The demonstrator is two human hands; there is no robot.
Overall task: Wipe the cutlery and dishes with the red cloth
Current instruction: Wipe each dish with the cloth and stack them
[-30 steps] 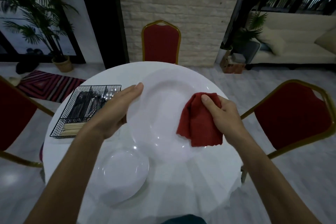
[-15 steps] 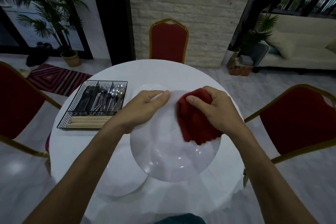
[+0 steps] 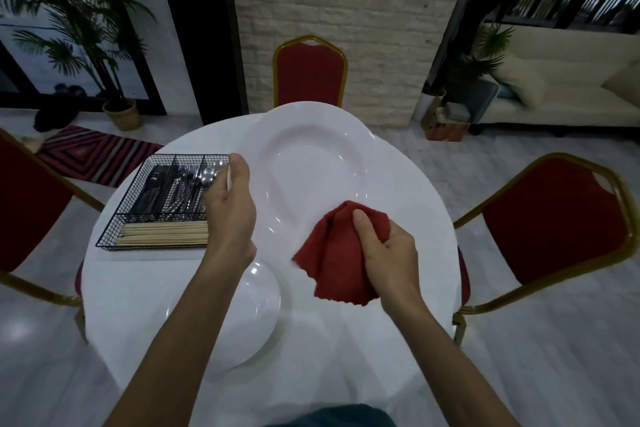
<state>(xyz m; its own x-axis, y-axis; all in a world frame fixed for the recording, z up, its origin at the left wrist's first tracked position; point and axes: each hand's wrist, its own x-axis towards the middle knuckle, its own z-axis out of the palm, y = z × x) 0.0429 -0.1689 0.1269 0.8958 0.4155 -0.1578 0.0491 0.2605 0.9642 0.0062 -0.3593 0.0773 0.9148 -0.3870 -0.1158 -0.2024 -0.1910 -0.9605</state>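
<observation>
position of the large white plate (image 3: 311, 163) is changed against the picture of half a second before: it is now lifted higher and reaches further toward the far side, with its face turned to the viewer. the left hand (image 3: 230, 215), which was on the far rim, is now found on the left rim. the red cloth (image 3: 332, 260) was moved from the far part of the face down to the near right part. from this it is judged that the wiping of this plate is in progress and that a new zone is being covered.

the left rim is clenched by the left hand, with the thumb on the front; the other fingers are hidden behind. the cloth is grasped in a bunch by the right hand (image 3: 391, 253), with the thumb laid on top, and is pressed on the plate. a smaller plate (image 3: 256, 315) and the cutlery (image 3: 173, 191) in the wire basket (image 3: 114, 239) are left on the table (image 3: 138, 305), not touched.
</observation>
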